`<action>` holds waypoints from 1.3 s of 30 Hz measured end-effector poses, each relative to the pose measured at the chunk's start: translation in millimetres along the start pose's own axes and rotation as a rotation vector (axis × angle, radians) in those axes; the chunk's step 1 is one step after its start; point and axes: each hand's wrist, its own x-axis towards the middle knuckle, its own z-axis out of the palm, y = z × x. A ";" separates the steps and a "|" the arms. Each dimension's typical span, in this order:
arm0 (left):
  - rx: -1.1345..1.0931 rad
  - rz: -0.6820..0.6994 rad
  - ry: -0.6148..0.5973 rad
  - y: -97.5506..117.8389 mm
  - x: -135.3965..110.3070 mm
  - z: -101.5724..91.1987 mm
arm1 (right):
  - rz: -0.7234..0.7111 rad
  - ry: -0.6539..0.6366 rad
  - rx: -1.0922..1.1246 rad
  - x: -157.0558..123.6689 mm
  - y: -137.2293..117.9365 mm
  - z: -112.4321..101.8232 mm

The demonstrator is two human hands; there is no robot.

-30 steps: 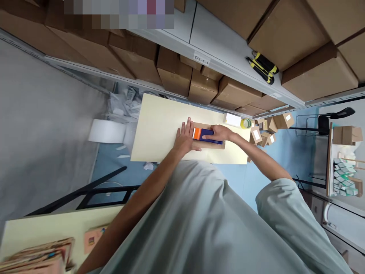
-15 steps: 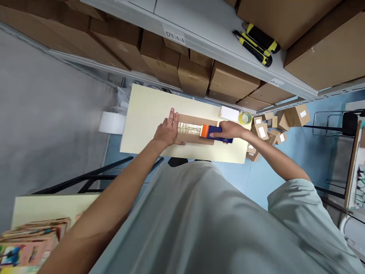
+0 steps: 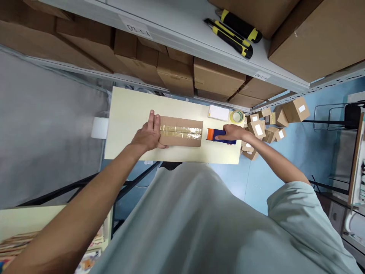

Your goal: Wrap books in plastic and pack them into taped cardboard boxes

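A long brown cardboard box lies on the pale yellow table, with shiny clear tape along its top seam. My left hand rests against the box's left end, fingers stretched out towards the far side and thumb at the near side. To the right of the box, my right hand grips a blue and orange tape dispenser. Its orange end faces the box across a small gap. The palm and part of the dispenser's handle are hidden.
Behind the box are a white box and a tape roll. A shelf overhangs the far side, bearing box cutters. Several small parcels are piled beyond the table's right end. Books lie at lower left.
The dispenser has moved right, off the box top, leaving a gap. More of the taped seam shows. The view has shifted, and my left hand stays at the box's left end.
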 end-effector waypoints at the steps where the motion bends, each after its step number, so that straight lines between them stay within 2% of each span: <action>1: -0.003 -0.005 -0.004 1.3 -0.5 -1.1 | 0.003 -0.003 -0.010 5.6 0.1 1.4; 7: 0.032 -0.035 -0.050 8.5 -2.8 -7.3 | 0.045 0.041 -0.127 23.3 -4.4 9.8; 15: 0.052 -0.049 -0.027 4.2 1.9 0.0 | 0.082 0.173 -0.238 37.3 -17.2 32.2; 19: 0.081 -0.035 -0.019 2.0 1.4 2.6 | 0.222 0.257 -0.353 39.7 -15.9 56.1; 22: 0.086 0.014 -0.001 -0.6 0.6 4.9 | 0.351 0.215 -0.344 32.1 -7.9 73.1; 25: 0.082 0.057 0.022 -3.3 0.6 8.4 | 0.426 0.195 -0.336 17.0 -7.1 79.0; 27: 0.079 0.067 0.029 -4.4 0.5 10.5 | 0.451 0.225 -0.343 5.9 -16.7 72.6; 30: 0.075 0.094 0.054 -4.9 -2.2 12.0 | 0.467 0.360 -0.349 -9.3 -48.5 47.2; 35: 0.073 0.144 0.122 -6.1 -10.5 12.8 | 0.379 0.671 -0.359 -28.1 -130.3 -17.5; 39: 0.061 0.182 0.165 -9.6 -11.5 16.2 | 0.269 0.851 -0.377 -24.9 -193.5 -73.8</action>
